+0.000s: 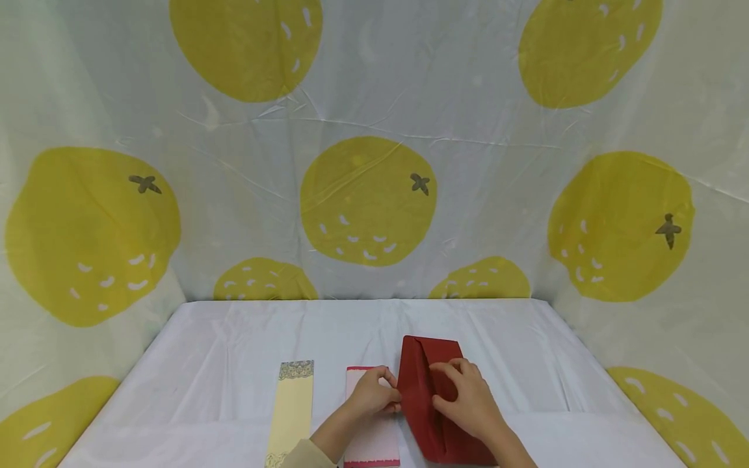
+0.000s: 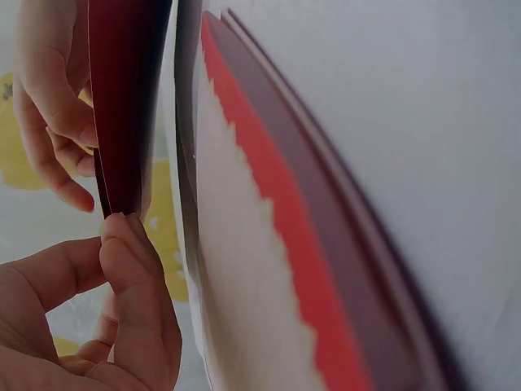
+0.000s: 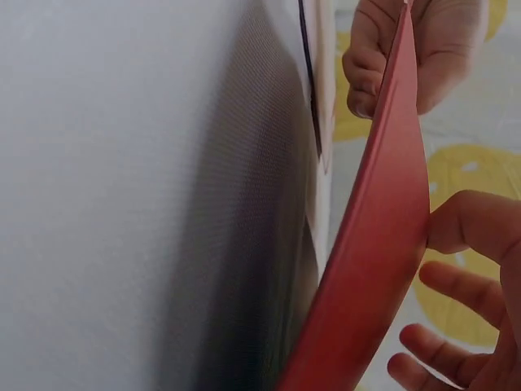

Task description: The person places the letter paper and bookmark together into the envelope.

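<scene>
A dark red envelope [image 1: 417, 403] is tilted up off the table, its flap standing partly away from the body. My left hand [image 1: 374, 393] pinches the envelope's left edge between thumb and fingers, seen close in the left wrist view [image 2: 134, 301]. Over the envelope's front lies my right hand [image 1: 468, 400], fingers loosely bent and spread, fingertips beside the flap opening. In the right wrist view one fingertip meets the edge of the red paper [image 3: 378, 212] while the other fingers stay apart from it. Beneath my left forearm lies a pale pink envelope [image 1: 374, 439] with red bands at both ends.
A cream envelope [image 1: 292, 409] with grey lace-patterned ends lies left of the pink one. All rest on a white cloth-covered table [image 1: 216, 364]. White curtains with yellow fruit prints [image 1: 368, 201] enclose the back and both sides.
</scene>
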Tool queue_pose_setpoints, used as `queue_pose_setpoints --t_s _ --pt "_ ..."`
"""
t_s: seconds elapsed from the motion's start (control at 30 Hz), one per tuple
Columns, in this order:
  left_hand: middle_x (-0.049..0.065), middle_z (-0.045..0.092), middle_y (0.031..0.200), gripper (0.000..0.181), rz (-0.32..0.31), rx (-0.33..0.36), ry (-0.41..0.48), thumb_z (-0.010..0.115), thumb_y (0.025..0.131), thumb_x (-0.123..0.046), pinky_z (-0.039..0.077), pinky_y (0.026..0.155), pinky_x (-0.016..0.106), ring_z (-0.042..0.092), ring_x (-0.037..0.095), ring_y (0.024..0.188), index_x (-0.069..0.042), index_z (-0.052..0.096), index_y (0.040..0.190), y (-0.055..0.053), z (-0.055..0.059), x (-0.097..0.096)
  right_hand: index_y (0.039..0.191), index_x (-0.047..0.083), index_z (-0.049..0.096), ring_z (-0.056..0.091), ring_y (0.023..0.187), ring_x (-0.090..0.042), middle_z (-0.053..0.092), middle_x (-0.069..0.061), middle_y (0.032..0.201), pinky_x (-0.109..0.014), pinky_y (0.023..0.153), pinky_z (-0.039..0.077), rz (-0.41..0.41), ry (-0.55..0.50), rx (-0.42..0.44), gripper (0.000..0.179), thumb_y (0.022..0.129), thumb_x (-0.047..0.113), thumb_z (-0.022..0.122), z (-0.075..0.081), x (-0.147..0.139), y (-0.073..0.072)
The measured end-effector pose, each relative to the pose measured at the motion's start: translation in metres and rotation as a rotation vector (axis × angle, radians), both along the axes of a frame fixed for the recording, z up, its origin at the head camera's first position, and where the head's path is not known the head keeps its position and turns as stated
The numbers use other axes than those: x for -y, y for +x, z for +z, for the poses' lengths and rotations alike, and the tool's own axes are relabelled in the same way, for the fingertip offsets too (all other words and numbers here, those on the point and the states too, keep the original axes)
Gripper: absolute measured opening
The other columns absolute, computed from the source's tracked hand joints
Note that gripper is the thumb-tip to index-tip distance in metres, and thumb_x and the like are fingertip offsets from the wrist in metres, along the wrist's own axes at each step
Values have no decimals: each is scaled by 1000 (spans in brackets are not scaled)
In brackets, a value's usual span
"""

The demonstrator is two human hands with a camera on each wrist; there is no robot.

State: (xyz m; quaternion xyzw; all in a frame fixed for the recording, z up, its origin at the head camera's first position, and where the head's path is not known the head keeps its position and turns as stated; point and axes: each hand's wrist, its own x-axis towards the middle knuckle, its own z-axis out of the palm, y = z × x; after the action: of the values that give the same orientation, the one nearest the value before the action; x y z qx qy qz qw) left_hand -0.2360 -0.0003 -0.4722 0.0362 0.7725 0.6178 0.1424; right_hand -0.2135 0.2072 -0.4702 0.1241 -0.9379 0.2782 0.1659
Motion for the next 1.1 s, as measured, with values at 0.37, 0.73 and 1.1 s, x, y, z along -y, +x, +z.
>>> queue_pose_setpoints --t_s 0.37,0.73,1.1 --pt "8 59 62 14 8 5 48 66 80 7 56 55 25 60 13 51 -2 56 84 2 -2 -1 110 21 68 47 75 -10 48 1 84 -25 64 43 133 -249 205 39 73 8 70 -2 -14 -9" --pt "9 59 62 14 16 13 41 66 80 8 55 55 25 59 12 51 -1 55 83 4 1 -2 109 16 64 47 71 -11 50 -2 81 -25 59 42 223 -232 246 35 75 9 71 5 -22 -16" --pt "9 58 63 15 41 29 19 66 81 8 56 55 25 59 12 51 -1 54 81 3 0 -5 107 14 60 45 60 -6 48 -1 73 -24 57 42 246 -225 269 35 74 6 69 3 -21 -18"
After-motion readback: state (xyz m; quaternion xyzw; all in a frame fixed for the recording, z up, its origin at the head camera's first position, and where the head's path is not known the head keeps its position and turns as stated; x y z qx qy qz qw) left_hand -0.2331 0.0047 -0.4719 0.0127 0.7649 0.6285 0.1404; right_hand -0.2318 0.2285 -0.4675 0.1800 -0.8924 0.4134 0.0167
